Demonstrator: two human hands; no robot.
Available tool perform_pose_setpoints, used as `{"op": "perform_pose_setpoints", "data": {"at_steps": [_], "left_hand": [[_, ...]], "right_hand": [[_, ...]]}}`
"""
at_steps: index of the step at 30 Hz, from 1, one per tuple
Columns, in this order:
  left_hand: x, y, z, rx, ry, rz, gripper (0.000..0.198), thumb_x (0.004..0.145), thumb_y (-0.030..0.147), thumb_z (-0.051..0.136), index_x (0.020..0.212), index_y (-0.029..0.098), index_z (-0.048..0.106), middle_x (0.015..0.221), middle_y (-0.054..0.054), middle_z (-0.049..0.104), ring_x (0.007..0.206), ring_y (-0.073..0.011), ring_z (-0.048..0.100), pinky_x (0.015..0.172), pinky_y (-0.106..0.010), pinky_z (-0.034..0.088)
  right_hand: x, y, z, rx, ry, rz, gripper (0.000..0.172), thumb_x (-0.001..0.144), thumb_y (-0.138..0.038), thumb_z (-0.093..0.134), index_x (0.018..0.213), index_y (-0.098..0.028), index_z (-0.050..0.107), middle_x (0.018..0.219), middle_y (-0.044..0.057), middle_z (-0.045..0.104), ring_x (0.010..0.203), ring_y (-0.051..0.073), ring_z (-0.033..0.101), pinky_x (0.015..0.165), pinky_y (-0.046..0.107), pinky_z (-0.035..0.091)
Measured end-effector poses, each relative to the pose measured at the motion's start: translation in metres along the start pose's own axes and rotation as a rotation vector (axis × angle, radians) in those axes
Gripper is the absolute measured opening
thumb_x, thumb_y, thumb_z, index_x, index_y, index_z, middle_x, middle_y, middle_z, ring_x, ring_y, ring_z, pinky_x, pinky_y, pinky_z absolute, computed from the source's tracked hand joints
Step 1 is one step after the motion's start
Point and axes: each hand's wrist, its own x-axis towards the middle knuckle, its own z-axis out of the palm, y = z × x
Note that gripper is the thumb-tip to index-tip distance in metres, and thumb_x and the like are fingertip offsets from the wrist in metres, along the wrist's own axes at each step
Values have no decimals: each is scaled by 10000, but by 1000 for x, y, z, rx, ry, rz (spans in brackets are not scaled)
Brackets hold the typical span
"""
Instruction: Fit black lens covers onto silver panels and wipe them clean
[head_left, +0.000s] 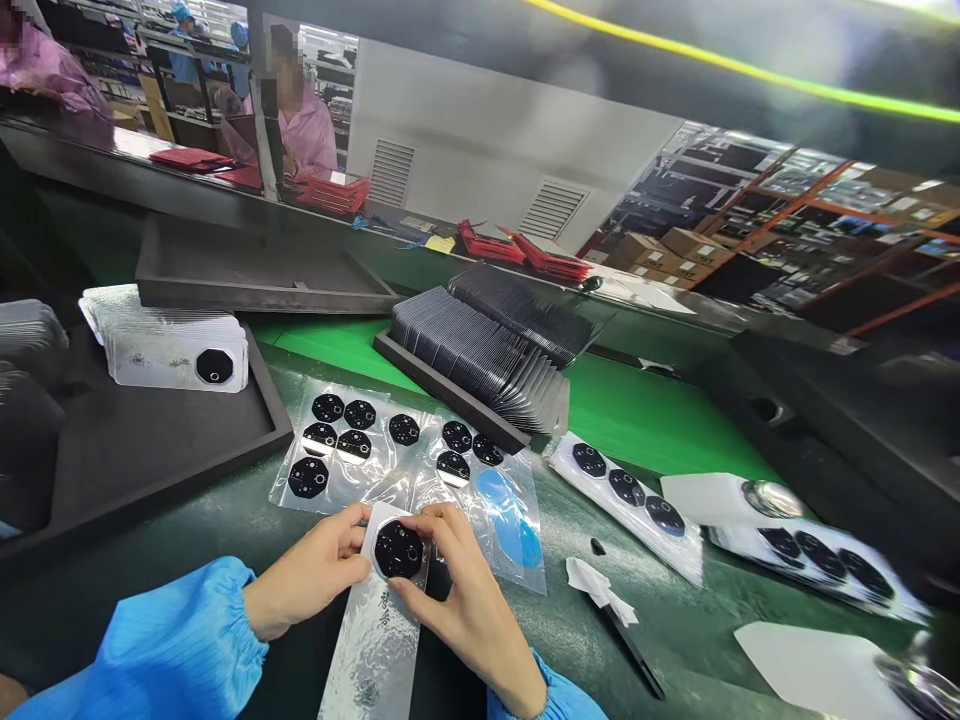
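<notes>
My left hand (311, 572) and right hand (465, 590) pinched silver phone cover (375, 630) together, fingertips on its black octagonal lens ring (398, 549). Beyond lay film sheet (352, 450) of spare rings; farther, tray (457, 395) of dark covers.

Factory assembly line: conveyor belt (637, 410), parts trays (255, 290), gowned workers (304, 120).

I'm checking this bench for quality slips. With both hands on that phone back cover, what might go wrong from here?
1. Fingers of the left hand and right hand press around the black octagonal camera ring on the white phone back cover; it may seat crooked or smudge.
2. The clear film sheet of loose black rings lies close; a sleeve might drag it.
</notes>
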Motion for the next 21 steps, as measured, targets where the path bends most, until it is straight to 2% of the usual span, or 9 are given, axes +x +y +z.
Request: {"op": "perform_pose_setpoints", "data": {"at_steps": [7, 14, 18, 21], "left_hand": [[-2, 4, 1, -8, -7, -2, 412, 863, 142, 518, 1271, 200, 526, 1065, -42, 689, 997, -205, 606, 872, -327, 412], [0, -3, -1, 4, -26, 20, 417, 914, 183, 509, 1328, 216, 489, 1083, -42, 679, 979, -200, 607, 925, -353, 420], [1, -8, -2, 6, -48, 45, 487, 931, 214, 487, 1412, 227, 407, 1248, -64, 628, 1035, -213, 608, 966, -367, 440], [-1, -12, -3, 128, 9, 11, 569, 932, 237, 465, 1482, 252, 317, 1466, -61, 474, 1274, -262, 496, 1072, -387, 395]], "right_hand": [[-1, 0, 0, -7, -4, -6, 434, 796, -115, 667, 1178, -256, 514, 1110, 42, 491, 1058, 227, 509, 910, 367, 465], [2, 0, -1, -81, 12, -70, 493, 782, -94, 739, 1195, -254, 523, 1078, 43, 503, 1010, 228, 519, 864, 363, 478], [1, 3, 0, -155, 58, -120, 516, 755, -117, 794, 1181, -243, 532, 1034, 43, 511, 946, 224, 524, 789, 353, 495], [0, 2, 3, -208, 88, -138, 516, 744, -113, 805, 1165, -225, 529, 1003, 42, 507, 907, 220, 519, 747, 353, 498]]}}
